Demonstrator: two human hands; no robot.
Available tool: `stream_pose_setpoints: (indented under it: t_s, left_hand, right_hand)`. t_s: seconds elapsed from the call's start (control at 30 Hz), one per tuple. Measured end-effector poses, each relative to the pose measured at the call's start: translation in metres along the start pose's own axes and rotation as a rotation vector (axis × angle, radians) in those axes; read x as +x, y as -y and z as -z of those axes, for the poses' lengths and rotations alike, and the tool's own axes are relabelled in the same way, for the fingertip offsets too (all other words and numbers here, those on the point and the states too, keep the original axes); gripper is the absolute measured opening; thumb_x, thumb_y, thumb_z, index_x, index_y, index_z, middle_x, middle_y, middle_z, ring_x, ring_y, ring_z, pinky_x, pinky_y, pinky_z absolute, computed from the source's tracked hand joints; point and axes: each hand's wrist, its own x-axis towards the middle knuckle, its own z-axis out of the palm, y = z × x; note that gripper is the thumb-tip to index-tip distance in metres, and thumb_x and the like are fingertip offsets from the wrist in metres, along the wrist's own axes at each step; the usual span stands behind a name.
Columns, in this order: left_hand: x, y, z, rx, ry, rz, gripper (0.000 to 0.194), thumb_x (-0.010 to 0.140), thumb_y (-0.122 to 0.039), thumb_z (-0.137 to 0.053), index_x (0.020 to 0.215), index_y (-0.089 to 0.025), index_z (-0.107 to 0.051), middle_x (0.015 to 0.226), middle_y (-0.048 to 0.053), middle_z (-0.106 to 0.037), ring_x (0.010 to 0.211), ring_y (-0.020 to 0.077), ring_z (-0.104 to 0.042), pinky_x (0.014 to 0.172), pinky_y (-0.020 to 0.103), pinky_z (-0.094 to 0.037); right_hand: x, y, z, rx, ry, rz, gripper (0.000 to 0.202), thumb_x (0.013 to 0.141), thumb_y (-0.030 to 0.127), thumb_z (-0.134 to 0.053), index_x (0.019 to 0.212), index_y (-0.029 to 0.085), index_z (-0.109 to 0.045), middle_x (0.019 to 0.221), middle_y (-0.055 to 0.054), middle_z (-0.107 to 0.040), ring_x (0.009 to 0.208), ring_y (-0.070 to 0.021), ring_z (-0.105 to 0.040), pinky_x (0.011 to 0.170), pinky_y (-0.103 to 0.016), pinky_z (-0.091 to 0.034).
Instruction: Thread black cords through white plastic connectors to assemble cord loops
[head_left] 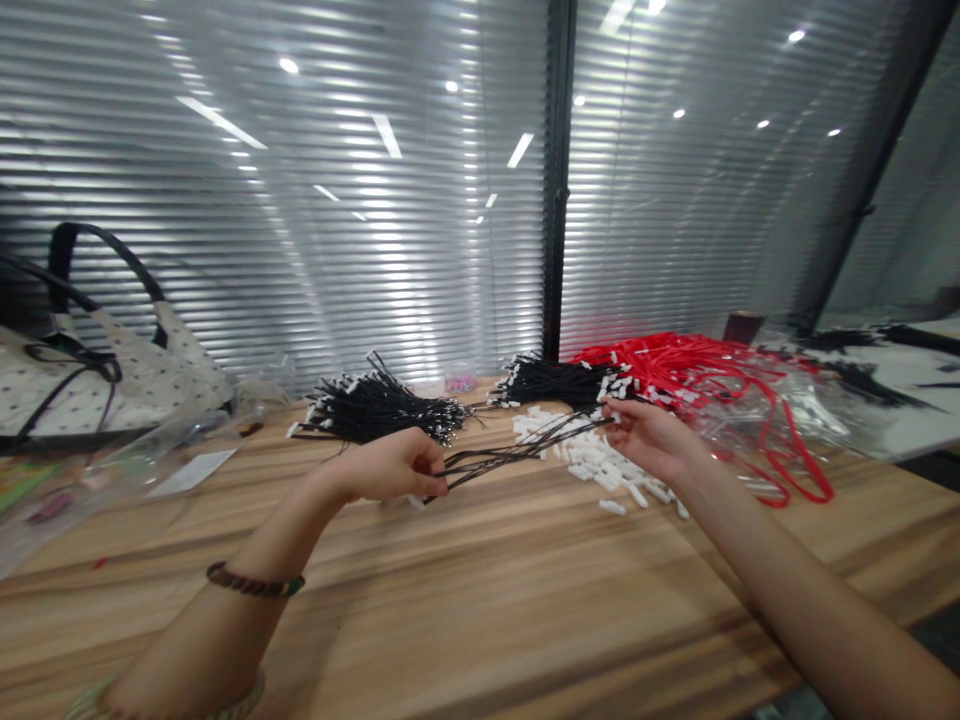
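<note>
Several thin black cords (517,450) stretch between my two hands above the wooden table. My left hand (401,465) pinches one end of them, with a small white piece partly showing below its fingers. At the other end, my right hand (641,432) has its fingertips closed on the cords near a white tip. Loose white plastic pieces (600,465) lie spread beneath and beside my right hand. Behind my left hand rests a pile of black cords (375,405) with white and metallic ends. A second black cord bundle (559,382) lies behind the white pieces.
Red straps (675,360) heap up at the back right, some looping over clear plastic bags (810,410). A dotted handbag (172,365) stands at the back left near plastic packaging (97,490) and a white paper (193,473). Window blinds rise behind the table (480,610).
</note>
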Motion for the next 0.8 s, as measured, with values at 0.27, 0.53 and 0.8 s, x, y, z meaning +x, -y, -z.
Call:
stream_pose_setpoints:
  t_s: [0.27,0.53,0.8]
  left_hand:
    - [-0.005,0.007,0.009,-0.155,-0.226,-0.020,0.043,0.079,-0.057,-0.064,0.068,-0.016,-0.067,0.067,0.005,-0.067,0.060,0.0158,-0.055,0.054,0.026,-0.040]
    - [-0.001,0.006,0.015,-0.645,-0.672,0.070,0.030,0.071,-0.040,-0.077,0.072,-0.018,-0.056,0.050,-0.001,-0.062,0.036,0.0089,-0.050,0.036,0.017,-0.038]
    - [-0.005,0.009,0.018,-1.043,-0.690,-0.131,0.022,0.064,-0.013,-0.082,0.072,-0.015,-0.061,0.055,-0.001,-0.064,0.043,0.0067,-0.054,0.040,0.012,-0.043]
  right_hand:
    - [0.009,0.000,0.005,-0.062,-0.038,0.025,0.018,0.084,0.004,-0.064,0.071,0.017,-0.064,0.054,0.001,-0.062,0.044,-0.0078,-0.055,0.040,-0.016,-0.047]
    - [-0.005,-0.007,-0.008,-0.162,-0.086,0.093,0.018,0.079,0.001,-0.068,0.072,0.017,-0.072,0.064,0.000,-0.069,0.056,-0.0082,-0.061,0.050,-0.017,-0.047]
    - [-0.005,-0.009,-0.010,-0.223,-0.097,0.117,0.016,0.073,0.004,-0.072,0.068,0.018,-0.072,0.064,-0.001,-0.070,0.057,-0.0089,-0.060,0.052,-0.018,-0.045]
